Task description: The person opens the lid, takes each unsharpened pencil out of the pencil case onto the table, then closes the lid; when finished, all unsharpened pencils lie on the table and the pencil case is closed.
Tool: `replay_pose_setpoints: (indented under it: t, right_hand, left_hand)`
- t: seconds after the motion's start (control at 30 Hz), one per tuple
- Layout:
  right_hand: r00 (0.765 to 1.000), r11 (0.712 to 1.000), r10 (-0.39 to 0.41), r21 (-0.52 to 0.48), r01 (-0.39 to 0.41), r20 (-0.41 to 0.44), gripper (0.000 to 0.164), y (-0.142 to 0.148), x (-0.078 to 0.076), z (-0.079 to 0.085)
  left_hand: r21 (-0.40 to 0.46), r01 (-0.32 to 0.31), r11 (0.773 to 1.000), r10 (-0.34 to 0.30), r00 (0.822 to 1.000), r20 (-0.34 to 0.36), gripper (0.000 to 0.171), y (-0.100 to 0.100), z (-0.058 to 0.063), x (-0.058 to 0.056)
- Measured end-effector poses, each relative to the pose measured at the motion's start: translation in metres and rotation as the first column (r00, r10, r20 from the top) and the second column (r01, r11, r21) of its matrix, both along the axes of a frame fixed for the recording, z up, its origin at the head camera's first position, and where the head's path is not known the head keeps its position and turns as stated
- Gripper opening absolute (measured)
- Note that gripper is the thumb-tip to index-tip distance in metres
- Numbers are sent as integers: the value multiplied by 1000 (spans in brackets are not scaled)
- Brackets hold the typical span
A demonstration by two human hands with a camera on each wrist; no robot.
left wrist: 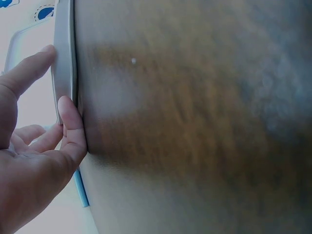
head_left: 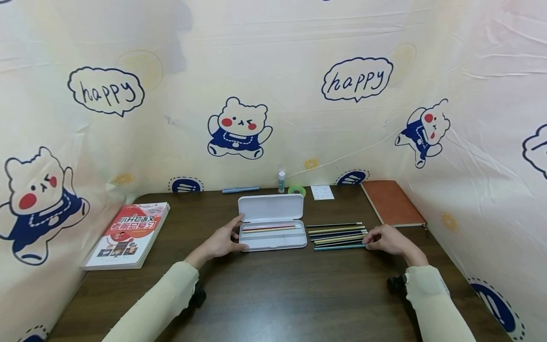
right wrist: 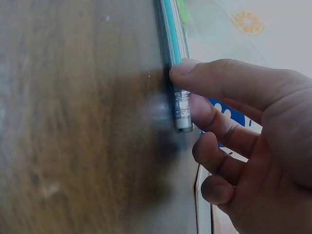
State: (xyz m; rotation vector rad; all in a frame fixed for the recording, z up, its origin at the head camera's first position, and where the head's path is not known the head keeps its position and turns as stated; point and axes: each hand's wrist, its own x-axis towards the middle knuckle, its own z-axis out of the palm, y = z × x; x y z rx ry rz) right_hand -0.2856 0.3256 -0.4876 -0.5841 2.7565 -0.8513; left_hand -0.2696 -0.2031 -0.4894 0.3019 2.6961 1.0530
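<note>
A white pencil case (head_left: 270,208) lies with its lid raised, several pencils (head_left: 269,229) in its back compartment. My left hand (head_left: 220,240) holds the case by its left end; in the left wrist view the thumb is against its side wall and a bent finger presses at the bottom edge. To the right of the case several pencils (head_left: 335,232) lie side by side on the table. My right hand (head_left: 388,240) pinches the nearest one, a teal pencil (right wrist: 171,29), between thumb and index finger by its eraser end. The other right fingers are curled loosely.
A book (head_left: 130,232) lies at the left, and a brown notebook (head_left: 393,204) at the back right. Along the back edge are a blue pen (head_left: 240,189), a glue stick (head_left: 281,182), a green tape roll (head_left: 297,190) and a white paper (head_left: 322,192). Printed cloth hangs behind.
</note>
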Motion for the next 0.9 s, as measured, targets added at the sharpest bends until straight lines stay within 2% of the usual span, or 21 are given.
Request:
replay_pose_setpoints:
  t: [0.23,0.47,0.6,0.9]
  right_hand:
    - [1000,1000,11,-10,-11,13,5,-1,-1,3]
    - [999,997,11,-77,-7,48,13,-12,-5,8]
    - [999,994,30,-111,-25,45,17,-27,-12,9]
    - [997,988,70,-134,-72,-18,23,-74,-25,12]
  left_hand:
    - [9,9,1000,-9,1000,-6,104,-1,0,-1]
    - [15,4,1000,-4,1000,5,104,-1,0,-1]
    - [17,2,1000,-2,1000,7,103,0,0,0]
    - [7,-2,1000,2,1000,-3,103,0,-1,0]
